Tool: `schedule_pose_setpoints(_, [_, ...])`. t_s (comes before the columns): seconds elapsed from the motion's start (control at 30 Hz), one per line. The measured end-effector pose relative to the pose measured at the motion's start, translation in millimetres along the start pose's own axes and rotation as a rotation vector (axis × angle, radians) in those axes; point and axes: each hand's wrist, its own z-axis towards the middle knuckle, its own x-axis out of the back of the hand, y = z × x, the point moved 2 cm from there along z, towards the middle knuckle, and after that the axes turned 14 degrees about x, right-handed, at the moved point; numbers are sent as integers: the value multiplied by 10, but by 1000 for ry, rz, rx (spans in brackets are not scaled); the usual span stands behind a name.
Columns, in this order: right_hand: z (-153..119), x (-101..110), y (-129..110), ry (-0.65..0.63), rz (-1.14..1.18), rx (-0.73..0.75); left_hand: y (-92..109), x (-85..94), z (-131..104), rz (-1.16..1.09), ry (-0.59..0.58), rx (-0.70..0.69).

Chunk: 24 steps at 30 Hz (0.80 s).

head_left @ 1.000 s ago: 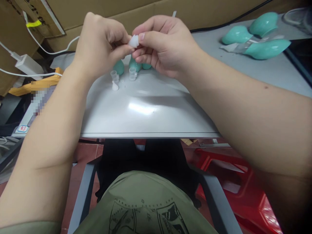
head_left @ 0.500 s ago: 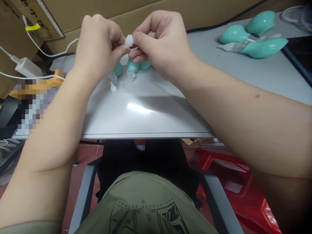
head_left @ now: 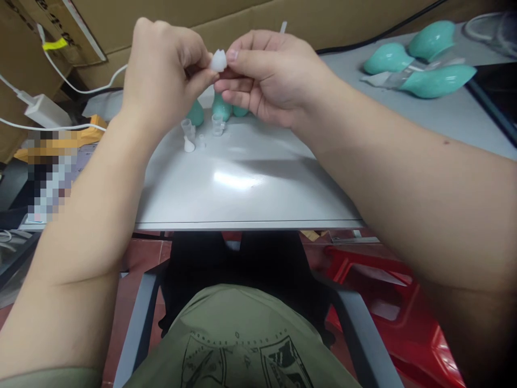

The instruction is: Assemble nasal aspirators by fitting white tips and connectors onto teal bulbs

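Observation:
Over the back of the table, my left hand (head_left: 172, 75) pinches a small white notched cap-like piece (head_left: 218, 61) between thumb and fingertips. My right hand (head_left: 272, 75) meets the same piece from the right, its thumb and index finger closed at that side and its other fingers loosely curled below. Under the hands stand teal bulbs (head_left: 221, 109), partly hidden. In front of them are small clear plastic cup-shaped parts (head_left: 218, 127) and a white teardrop-shaped piece (head_left: 189, 144). A thin pale strip (head_left: 284, 27) sticks up behind my right hand.
Several teal bulb-shaped parts (head_left: 439, 80) with clear pieces lie at the right of the grey table (head_left: 250, 202). A white charger (head_left: 47, 111) with cables is at the left. Cardboard (head_left: 242, 21) walls the back. A red plastic stool (head_left: 407, 318) stands below right.
My right hand has turned and lowered slightly, its palm showing more. The white piece has shifted a little right and up, and the pale strip has come into view.

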Motion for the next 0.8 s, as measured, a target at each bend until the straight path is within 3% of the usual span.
schedule_pose_setpoints(0.2, [-6, -35, -2, 25, -27, 55, 7, -9, 9, 12, 21, -22])
schedule_pose_setpoints(0.47, [-24, -77, -26, 95, -206, 195, 73, 57, -7, 195, -82, -33])
schedule_pose_setpoints(0.63, [0, -63, -44, 69, -317, 263, -36, -21, 51, 112, -13, -46])
schedule_pose_setpoints(0.8, [28, -41, -87, 33, -428, 265, -2, -55, 13, 75, -31, -36])
